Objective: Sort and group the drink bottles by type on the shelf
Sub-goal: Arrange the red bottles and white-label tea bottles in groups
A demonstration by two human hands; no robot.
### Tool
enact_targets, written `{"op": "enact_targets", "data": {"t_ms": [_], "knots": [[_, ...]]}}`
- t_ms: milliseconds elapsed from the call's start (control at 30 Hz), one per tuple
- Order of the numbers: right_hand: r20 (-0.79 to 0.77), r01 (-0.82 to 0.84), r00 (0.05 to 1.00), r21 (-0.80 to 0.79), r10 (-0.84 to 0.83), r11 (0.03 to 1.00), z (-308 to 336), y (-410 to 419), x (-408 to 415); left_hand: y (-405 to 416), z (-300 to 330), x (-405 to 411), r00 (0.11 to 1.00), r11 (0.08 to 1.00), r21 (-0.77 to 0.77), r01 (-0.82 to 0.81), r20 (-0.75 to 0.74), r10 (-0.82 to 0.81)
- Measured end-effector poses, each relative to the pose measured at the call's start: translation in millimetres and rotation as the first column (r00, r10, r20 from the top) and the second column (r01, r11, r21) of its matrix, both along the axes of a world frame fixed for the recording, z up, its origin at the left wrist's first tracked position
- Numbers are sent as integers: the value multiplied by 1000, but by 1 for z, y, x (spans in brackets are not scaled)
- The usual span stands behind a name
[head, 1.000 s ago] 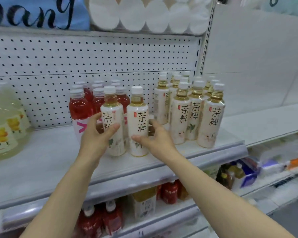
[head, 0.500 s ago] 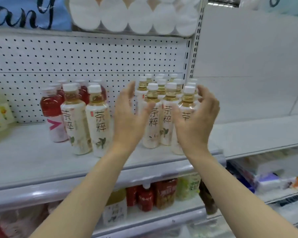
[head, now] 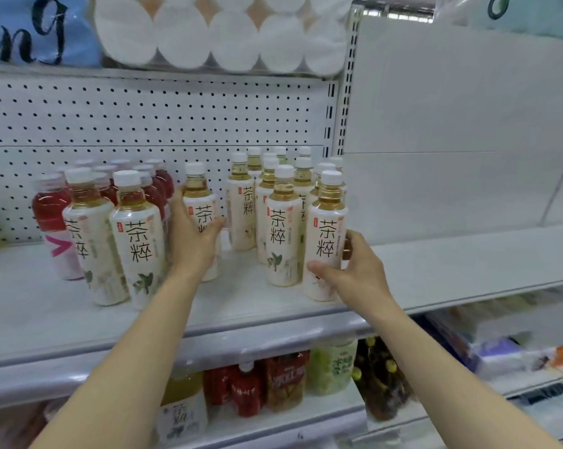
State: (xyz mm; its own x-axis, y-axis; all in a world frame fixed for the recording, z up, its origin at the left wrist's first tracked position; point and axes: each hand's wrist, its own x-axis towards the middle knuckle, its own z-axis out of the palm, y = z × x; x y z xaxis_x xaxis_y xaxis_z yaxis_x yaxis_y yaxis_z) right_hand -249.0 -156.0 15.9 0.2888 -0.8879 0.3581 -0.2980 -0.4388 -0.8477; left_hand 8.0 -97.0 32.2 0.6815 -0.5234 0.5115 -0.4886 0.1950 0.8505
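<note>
Head view, mid-frame on the shelf (head: 273,315): my left hand (head: 192,241) grips one tea bottle (head: 199,209), my right hand (head: 348,270) another (head: 326,234) at the front edge, where a careless nudge might topple it off.

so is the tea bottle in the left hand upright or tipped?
Upright. The tea bottle stands cap-up in the left hand, its base hidden.

The white shelf (head: 435,273) carried upright tea bottles (head: 283,231) at centre and red drink bottles (head: 51,218) at left.
</note>
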Motion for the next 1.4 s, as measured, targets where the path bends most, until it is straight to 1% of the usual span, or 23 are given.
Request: {"op": "enact_targets", "data": {"t_ms": [67, 100, 133, 167, 200, 233, 267, 300, 333, 367, 400, 467, 533, 667, 767, 867, 1100, 1233, 1400], "knots": [[12, -2, 1000, 23, 2, 1000, 0, -7, -4, 0, 0, 4, 998, 998, 34, -57, 15, 57], [25, -4, 1000, 38, 4, 999, 0, -10, -5, 2, 0, -2, 992, 991, 50, -121, 47, 119], [37, -5, 999, 54, 3, 999, -1, -14, -6, 5, 0, -13, 979, 982, 35, -188, 94, 184], [54, -6, 999, 65, 3, 998, -3, -16, -7, 8, 1, -28, 964, 976, -26, -215, 157, 217], [72, -9, 997, 74, 4, 997, -5, -20, -8, 9, 2, -45, 953, 979, -101, -179, 229, 198], [94, -21, 996, 90, 12, 996, -6, -23, -8, 7, 2, -61, 949, 985, -138, -100, 284, 136], [117, -43, 993, 114, 30, 993, -7, -25, -9, 1, 1, -72, 953, 994, -112, -6, 299, 40], [139, -70, 989, 138, 51, 988, -7, -27, -9, -6, 2, -81, 963, 996, -48, 76, 263, -61], [153, -93, 986, 155, 69, 984, -7, -29, -9, -14, 3, -87, 971, 989, 11, 150, 188, -150], [159, -106, 984, 162, 80, 981, -6, -31, -10, -21, 4, -90, 971, 979, 59, 196, 129, -202], [158, -113, 984, 163, 87, 980, -6, -32, -10, -27, 3, -92, 970, 976, 88, 201, 121, -211], [153, -125, 983, 163, 100, 979, -7, -32, -11, -35, 1, -95, 969, 980, 107, 169, 165, -185], [151, -134, 983, 169, 109, 977, -9, -32, -13, -38, 1, -93, 973, 984, 91, 152, 160, -165], [129, -131, 986, 200, 107, 971, -9, -28, -15, -26, 1, -68, 986, 997, 72, -30, 163, 18], [111, -113, 990, 196, 93, 974, -6, -24, -13, -11, 3, -41, 978, 988, 106, -111, 187, 90], [94, -149, 987, 190, 133, 970, -5, -17, -3, 0, 3, -22, 981, 982, 135, -135, 159, 113], [36, -241, 970, 146, 238, 959, -4, -7, 31, 10, 3, -10, 981, 979, 167, -119, 174, 89], [33, -234, 972, 130, 232, 963, -3, -5, 46, 20, 7, -13, 976, 977, 177, -116, 201, 80], [23, -221, 975, 100, 219, 970, -7, -4, 62, 30, 11, -23, 965, 964, 197, -179, 225, 133]]}}
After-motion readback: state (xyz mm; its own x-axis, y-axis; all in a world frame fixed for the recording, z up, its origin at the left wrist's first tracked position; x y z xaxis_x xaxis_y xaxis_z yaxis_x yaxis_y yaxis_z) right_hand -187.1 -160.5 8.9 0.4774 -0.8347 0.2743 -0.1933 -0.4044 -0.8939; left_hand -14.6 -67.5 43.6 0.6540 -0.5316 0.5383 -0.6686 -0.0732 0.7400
